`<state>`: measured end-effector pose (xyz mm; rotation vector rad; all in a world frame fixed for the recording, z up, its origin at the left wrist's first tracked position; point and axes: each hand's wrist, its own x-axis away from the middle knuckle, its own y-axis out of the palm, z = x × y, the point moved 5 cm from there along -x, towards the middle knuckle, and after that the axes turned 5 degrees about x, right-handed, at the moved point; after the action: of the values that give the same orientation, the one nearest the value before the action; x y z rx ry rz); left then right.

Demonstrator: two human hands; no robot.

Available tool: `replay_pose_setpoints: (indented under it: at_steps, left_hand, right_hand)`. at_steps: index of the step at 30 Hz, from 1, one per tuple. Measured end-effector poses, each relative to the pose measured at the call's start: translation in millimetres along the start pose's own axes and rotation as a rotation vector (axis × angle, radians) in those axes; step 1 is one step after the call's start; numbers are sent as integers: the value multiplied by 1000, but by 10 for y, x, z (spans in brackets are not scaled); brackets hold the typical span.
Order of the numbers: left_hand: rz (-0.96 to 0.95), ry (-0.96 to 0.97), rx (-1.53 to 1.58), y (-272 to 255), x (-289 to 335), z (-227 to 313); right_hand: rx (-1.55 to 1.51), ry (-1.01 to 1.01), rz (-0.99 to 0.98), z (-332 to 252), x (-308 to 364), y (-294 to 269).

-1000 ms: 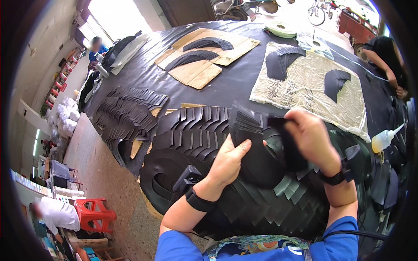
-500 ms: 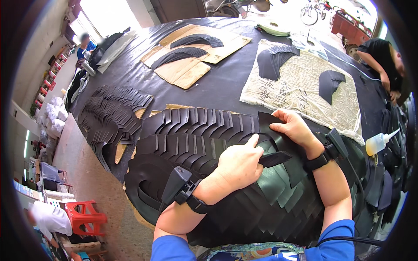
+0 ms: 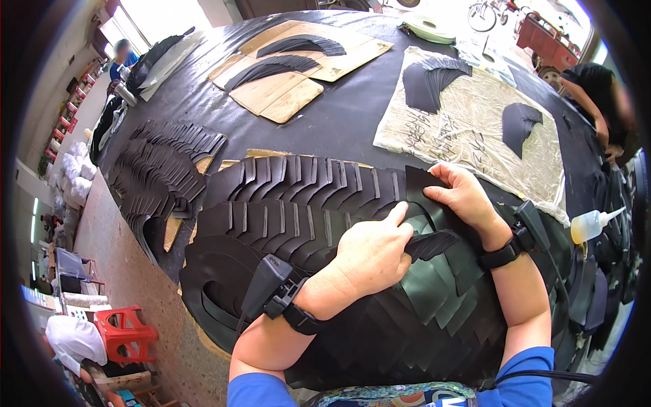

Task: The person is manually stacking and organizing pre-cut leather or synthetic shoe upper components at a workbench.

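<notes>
My left hand (image 3: 371,252) is closed around a small stack of thin black leather-like pieces (image 3: 434,245), which sticks out beyond its fingers. Its index finger reaches forward onto the overlapping pieces. Between the thumb and fingers of my right hand (image 3: 462,195) is the upper corner of a flat black piece (image 3: 422,184). Under both hands lie overlapping rows of black pieces (image 3: 308,178) with folded edges. Nearer to me, more dark, greenish-shining pieces (image 3: 434,292) overlap like scales. The lower part of the piece in my right hand is partly hidden.
Fanned black stacks lie on cardboard (image 3: 288,102), on a pale wrapped sheet (image 3: 468,136) and at the left edge (image 3: 159,169). A squeeze bottle (image 3: 588,226) with yellowish liquid is at the right. One person (image 3: 593,102) works beyond it; a red stool (image 3: 127,332) stands lower left.
The view has shifted slightly, so the table's far things sit higher in it. Both hands keep nearly the same place and grip; the piece at my right hand has shifted only slightly.
</notes>
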<state>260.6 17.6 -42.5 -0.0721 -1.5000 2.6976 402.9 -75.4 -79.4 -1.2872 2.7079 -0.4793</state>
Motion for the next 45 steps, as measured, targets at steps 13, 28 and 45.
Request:
replay_pose_setpoints:
  at_steps: [13, 28, 45]
  left_hand:
    - [62, 94, 11, 36, -28, -33]
    - [5, 45, -47, 49, 9, -22]
    - [46, 119, -16, 70, -19, -68]
  right_hand:
    - [-67, 16, -43, 1, -6, 10]
    - [-220, 78, -70, 25, 9, 7]
    - [58, 1, -25, 7, 19, 33]
